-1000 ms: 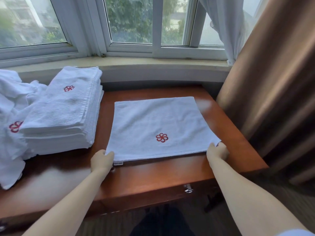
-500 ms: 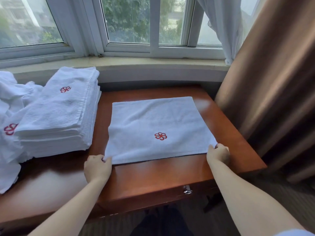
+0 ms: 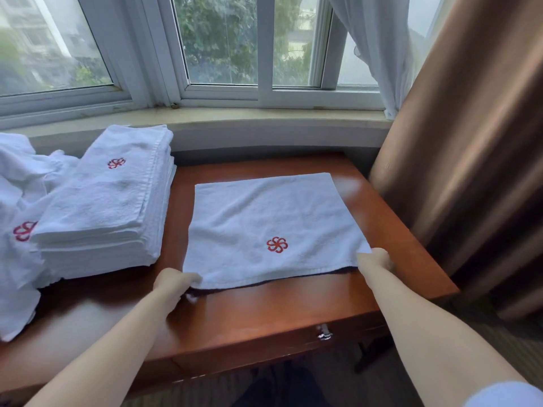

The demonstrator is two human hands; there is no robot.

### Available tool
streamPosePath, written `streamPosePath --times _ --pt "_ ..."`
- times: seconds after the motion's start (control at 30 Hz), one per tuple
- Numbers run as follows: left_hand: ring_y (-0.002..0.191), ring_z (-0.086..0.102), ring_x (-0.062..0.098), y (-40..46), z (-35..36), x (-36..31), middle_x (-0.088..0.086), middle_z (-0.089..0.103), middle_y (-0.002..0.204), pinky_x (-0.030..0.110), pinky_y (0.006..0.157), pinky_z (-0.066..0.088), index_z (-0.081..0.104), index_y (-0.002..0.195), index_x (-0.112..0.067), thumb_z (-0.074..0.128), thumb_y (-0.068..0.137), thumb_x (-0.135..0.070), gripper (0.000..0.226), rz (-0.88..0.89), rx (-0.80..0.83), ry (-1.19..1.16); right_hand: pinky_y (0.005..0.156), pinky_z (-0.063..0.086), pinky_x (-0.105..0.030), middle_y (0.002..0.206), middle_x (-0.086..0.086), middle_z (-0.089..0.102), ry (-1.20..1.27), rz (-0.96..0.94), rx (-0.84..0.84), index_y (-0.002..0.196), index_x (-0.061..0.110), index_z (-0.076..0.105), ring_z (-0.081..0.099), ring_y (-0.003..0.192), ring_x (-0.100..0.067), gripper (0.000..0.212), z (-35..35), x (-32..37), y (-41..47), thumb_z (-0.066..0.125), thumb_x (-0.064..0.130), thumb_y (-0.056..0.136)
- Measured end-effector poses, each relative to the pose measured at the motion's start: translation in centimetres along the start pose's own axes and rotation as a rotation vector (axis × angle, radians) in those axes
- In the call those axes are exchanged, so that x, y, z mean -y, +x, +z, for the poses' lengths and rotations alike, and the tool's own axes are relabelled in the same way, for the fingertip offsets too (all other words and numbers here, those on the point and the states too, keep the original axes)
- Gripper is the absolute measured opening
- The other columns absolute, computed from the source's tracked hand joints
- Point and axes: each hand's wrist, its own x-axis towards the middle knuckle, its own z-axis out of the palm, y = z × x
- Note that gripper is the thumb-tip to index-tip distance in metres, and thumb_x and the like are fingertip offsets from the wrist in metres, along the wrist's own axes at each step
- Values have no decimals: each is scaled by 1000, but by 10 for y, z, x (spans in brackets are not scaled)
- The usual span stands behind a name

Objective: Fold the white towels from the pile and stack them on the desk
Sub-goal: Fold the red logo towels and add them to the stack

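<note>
Head view: a wide window (image 3: 220, 45) with white frames spans the back, a brown curtain (image 3: 476, 160) hangs down the right side, and a sheer white curtain (image 3: 379, 45) falls just left of it. Below the sill stands the reddish wooden counter (image 3: 264, 312), with a small metal drawer pull (image 3: 324, 333) on its front edge.

On the left part of the counter sits a stack of folded towels (image 3: 102, 207), the top one showing a red flower emblem. Just left of the stack, touching it, lies a loose pile of white towels (image 3: 17, 230), another red emblem visible on it.

The towel being folded (image 3: 264, 218) lies spread on the middle of the counter, just right of the stack, its red emblem toward the near edge. Its near edge is raised slightly off the wood, with a dark shadow under it.

The left hand (image 3: 173, 282) has its grip closed on the near left corner of that towel. The right hand (image 3: 376, 258) pinches the near right corner in the same way. A small white tag (image 3: 191, 298) hangs beside the left hand.
</note>
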Motion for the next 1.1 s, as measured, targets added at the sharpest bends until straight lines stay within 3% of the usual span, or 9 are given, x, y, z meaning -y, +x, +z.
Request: streamPosePath --times 0.1,0.27,0.43,0.53,0.63,0.73,0.9,1.03,1.1 --pt "69 53 24 -2 0 -10 12 51 79 29 61 44 53 95 0 67 83 -3 19 -57 98 -168 64 47 -30 91 -13 63 223 -80 -54 103 0 64 59 75 -31 26 0 1 -2 53 20 91" --pt "40 41 13 -16 -17 -20 6 43 54 15 37 37 47 75 -7 50 83 3 13 -299 349 -410 85 43 -45 117 -26 56 260 16 -377 109 -8 59 56 103 -45 36 -12 -12 -19 41 21 97" --pt "89 56 25 -30 -34 4 11 52 109 31 64 51 51 111 -3 72 74 10 45 -315 507 17 94 42 -48 128 -21 50 10 68 -273 119 4 49 49 118 -41 38 -25 -37 -38 57 4 82" --pt "121 52 27 -32 -31 -2 6 40 145 40 91 50 37 141 -10 81 76 -21 80 -230 465 -69 101 33 -44 132 -13 48 -192 -54 -202 123 11 49 41 124 -32 37 -24 -37 -44 54 14 86" --pt "138 34 31 -24 -16 -10 13 29 154 44 108 31 26 149 -5 70 86 -33 81 -114 265 -159 105 28 -40 133 -9 48 -261 -108 -125 126 14 49 39 126 -29 38 -22 -27 -45 51 20 89" --pt "134 37 36 -11 -3 -23 19 36 148 43 105 32 33 143 3 64 91 -22 66 -31 78 -151 105 28 -39 133 -9 48 -264 -177 -52 128 13 48 39 127 -30 40 -19 -13 -37 48 24 90" --pt "122 48 39 19 1 -44 22 46 138 42 100 40 38 140 6 57 95 -18 55 -33 28 -197 107 30 -40 135 -13 48 -216 -169 -14 133 11 46 38 128 -33 44 -7 14 -13 50 24 90" --pt "72 52 28 31 2 -52 13 52 85 37 79 41 46 132 7 55 96 -13 42 -69 51 -293 105 37 -42 131 -15 53 -182 -107 -19 130 8 51 43 125 -35 45 4 30 10 52 28 89" --pt "74 52 28 34 3 -54 12 50 85 36 79 41 47 130 7 55 95 -10 40 -82 30 -284 101 43 -42 124 -16 59 -161 -87 0 124 6 56 50 119 -37 44 10 33 20 56 32 88"
